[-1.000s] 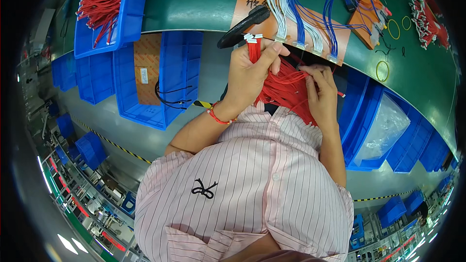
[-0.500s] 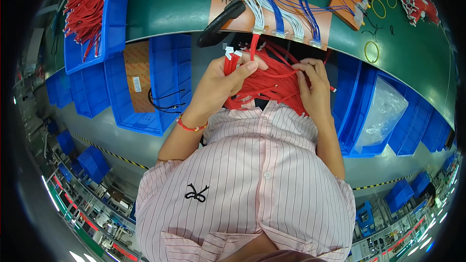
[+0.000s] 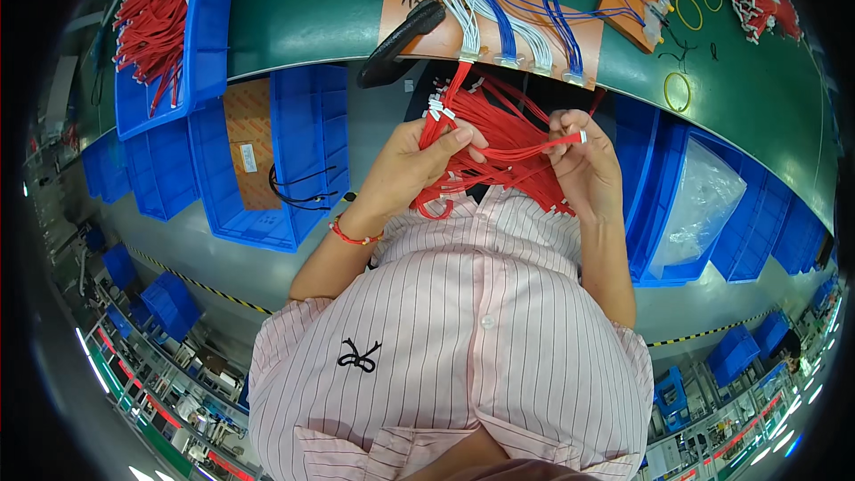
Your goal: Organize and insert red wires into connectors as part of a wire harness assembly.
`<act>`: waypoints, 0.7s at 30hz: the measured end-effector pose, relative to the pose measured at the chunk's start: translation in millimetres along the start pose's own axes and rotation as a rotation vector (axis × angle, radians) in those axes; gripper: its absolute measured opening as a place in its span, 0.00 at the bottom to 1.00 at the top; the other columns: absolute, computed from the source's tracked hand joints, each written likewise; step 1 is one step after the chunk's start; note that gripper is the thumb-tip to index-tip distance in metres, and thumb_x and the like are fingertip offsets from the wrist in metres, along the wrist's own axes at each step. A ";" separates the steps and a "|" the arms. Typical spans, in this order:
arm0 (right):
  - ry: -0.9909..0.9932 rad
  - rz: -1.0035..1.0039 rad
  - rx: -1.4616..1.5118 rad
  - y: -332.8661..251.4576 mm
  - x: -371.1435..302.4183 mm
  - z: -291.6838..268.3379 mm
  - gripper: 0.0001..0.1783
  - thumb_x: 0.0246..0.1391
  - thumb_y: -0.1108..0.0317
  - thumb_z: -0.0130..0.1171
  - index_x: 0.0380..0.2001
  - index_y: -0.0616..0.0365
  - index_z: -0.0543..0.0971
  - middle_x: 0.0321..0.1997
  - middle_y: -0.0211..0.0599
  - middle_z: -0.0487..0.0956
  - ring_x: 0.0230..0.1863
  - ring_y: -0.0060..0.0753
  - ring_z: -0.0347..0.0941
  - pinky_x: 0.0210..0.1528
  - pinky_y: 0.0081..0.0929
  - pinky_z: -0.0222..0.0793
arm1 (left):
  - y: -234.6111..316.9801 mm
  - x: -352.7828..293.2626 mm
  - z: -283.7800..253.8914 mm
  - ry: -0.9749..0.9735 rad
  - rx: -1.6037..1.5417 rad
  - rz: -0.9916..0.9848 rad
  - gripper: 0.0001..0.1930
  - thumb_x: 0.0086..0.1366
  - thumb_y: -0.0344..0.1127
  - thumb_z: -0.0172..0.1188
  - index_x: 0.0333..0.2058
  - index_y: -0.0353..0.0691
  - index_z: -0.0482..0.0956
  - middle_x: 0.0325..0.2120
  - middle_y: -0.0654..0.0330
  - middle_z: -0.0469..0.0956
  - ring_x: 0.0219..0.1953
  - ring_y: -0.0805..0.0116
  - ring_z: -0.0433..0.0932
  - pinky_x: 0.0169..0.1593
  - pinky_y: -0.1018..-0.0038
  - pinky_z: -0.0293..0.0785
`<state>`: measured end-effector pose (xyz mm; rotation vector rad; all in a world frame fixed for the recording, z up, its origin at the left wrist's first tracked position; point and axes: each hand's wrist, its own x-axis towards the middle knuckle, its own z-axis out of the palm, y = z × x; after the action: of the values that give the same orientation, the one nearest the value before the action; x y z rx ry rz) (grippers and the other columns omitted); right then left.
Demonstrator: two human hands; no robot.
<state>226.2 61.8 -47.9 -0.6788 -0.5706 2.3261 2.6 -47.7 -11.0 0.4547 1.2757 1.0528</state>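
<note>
My left hand (image 3: 401,167) is closed round a bundle of red cables (image 3: 430,132) whose white end connectors (image 3: 437,110) stick up above the thumb. Pinched in my right hand (image 3: 595,176) is the end of a red cable (image 3: 534,150), its white connector (image 3: 582,136) pointing right. That cable stretches across to my left hand. Beneath both hands a heap of red cables (image 3: 499,125) lies over my lap. Further red strands (image 3: 460,77) run up to a connector on white wires (image 3: 468,40) at the bench edge.
A green bench (image 3: 312,9) curves across the front, bearing blue wires (image 3: 508,31), an orange block (image 3: 631,4) and yellow rings (image 3: 678,92). A black strap-like piece (image 3: 401,43) overhangs its edge. Blue bins (image 3: 245,224) stand at both sides; one blue bin (image 3: 211,36) holds red cables.
My right hand has turned and lifted a red cable's white-connector end, drawing it out rightward. The connectors in my left hand have shifted slightly right and lower.
</note>
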 end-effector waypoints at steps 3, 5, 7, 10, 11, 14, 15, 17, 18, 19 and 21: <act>0.045 -0.039 0.001 -1.0 1.6 22.9 0.14 0.59 0.74 0.56 0.47 0.67 0.76 0.42 0.42 0.80 0.38 0.26 0.76 0.50 0.27 0.72 | -1.2 -2.1 2.6 -0.006 -0.057 -0.003 0.15 0.72 0.41 0.53 0.40 0.34 0.81 0.23 0.68 0.77 0.14 0.89 0.51 0.18 0.84 0.46; 0.102 -0.072 -0.097 -3.6 1.9 36.1 0.13 0.60 0.72 0.56 0.46 0.67 0.77 0.42 0.43 0.80 0.37 0.25 0.76 0.51 0.27 0.72 | -3.9 -2.4 1.5 -0.019 -0.093 -0.004 0.15 0.72 0.40 0.53 0.41 0.34 0.81 0.23 0.68 0.77 0.14 0.89 0.50 0.18 0.84 0.45; 0.171 -0.111 -0.232 -5.3 2.1 43.1 0.12 0.62 0.69 0.57 0.45 0.67 0.78 0.41 0.42 0.81 0.37 0.24 0.76 0.51 0.26 0.71 | -4.0 -2.8 4.0 -0.027 -0.112 -0.011 0.15 0.73 0.41 0.53 0.42 0.33 0.81 0.24 0.68 0.77 0.14 0.88 0.50 0.18 0.84 0.45; 0.244 -0.191 -0.532 -6.1 8.5 43.1 0.13 0.63 0.66 0.58 0.42 0.66 0.80 0.36 0.38 0.81 0.33 0.21 0.74 0.48 0.23 0.70 | -0.1 -6.1 11.3 -0.051 -0.119 -0.031 0.18 0.74 0.42 0.50 0.47 0.33 0.79 0.27 0.66 0.78 0.14 0.88 0.50 0.17 0.84 0.47; 0.251 -0.194 -0.541 -7.0 9.9 42.4 0.13 0.63 0.65 0.58 0.41 0.67 0.80 0.34 0.37 0.81 0.32 0.20 0.73 0.46 0.22 0.69 | 1.3 -7.5 11.3 -0.077 -0.121 -0.038 0.19 0.75 0.43 0.48 0.51 0.32 0.77 0.29 0.64 0.79 0.14 0.88 0.50 0.17 0.85 0.47; 0.279 -0.203 -0.561 -9.5 11.9 41.9 0.14 0.62 0.65 0.59 0.40 0.67 0.81 0.30 0.34 0.79 0.28 0.18 0.71 0.41 0.19 0.67 | 4.9 -13.6 14.6 -0.127 -0.253 -0.051 0.24 0.77 0.45 0.41 0.60 0.33 0.69 0.35 0.60 0.79 0.14 0.87 0.50 0.17 0.86 0.49; 0.294 -0.205 -0.564 -10.2 12.4 44.1 0.14 0.62 0.65 0.59 0.40 0.67 0.81 0.29 0.34 0.79 0.27 0.18 0.70 0.40 0.19 0.66 | 5.9 -15.0 15.8 -0.141 -0.320 -0.055 0.25 0.77 0.46 0.39 0.63 0.34 0.65 0.36 0.58 0.79 0.13 0.87 0.50 0.16 0.86 0.49; 0.317 -0.213 -0.569 -11.7 13.5 46.6 0.13 0.62 0.65 0.60 0.39 0.67 0.81 0.28 0.33 0.78 0.26 0.18 0.69 0.38 0.18 0.66 | 7.9 -19.1 10.9 -0.141 -0.414 -0.034 0.26 0.77 0.46 0.38 0.64 0.35 0.63 0.39 0.58 0.78 0.13 0.86 0.50 0.16 0.85 0.50; 0.324 -0.218 -0.572 -12.3 14.8 46.9 0.13 0.62 0.65 0.60 0.38 0.67 0.82 0.27 0.33 0.78 0.26 0.18 0.68 0.38 0.18 0.66 | 9.0 -21.1 7.6 -0.140 -0.461 -0.024 0.26 0.77 0.46 0.37 0.65 0.35 0.62 0.40 0.58 0.77 0.13 0.85 0.50 0.16 0.85 0.51; 0.332 -0.224 -0.576 -13.0 15.6 47.4 0.13 0.61 0.64 0.60 0.38 0.67 0.82 0.27 0.33 0.78 0.26 0.18 0.68 0.37 0.18 0.65 | 10.5 -21.7 5.5 -0.091 -0.534 -0.027 0.25 0.78 0.45 0.37 0.64 0.34 0.63 0.37 0.59 0.76 0.13 0.86 0.50 0.16 0.86 0.50; 0.341 -0.221 -0.554 -14.2 16.7 50.2 0.13 0.61 0.65 0.61 0.37 0.67 0.82 0.26 0.33 0.78 0.25 0.18 0.68 0.36 0.17 0.65 | 11.9 -23.2 -3.5 -0.048 -0.588 -0.006 0.25 0.77 0.45 0.37 0.64 0.33 0.63 0.35 0.61 0.74 0.13 0.86 0.49 0.16 0.86 0.49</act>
<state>191.7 72.2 -6.6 -1.1699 -1.0794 1.7921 -3.7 -62.1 10.1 0.0261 0.8662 1.3379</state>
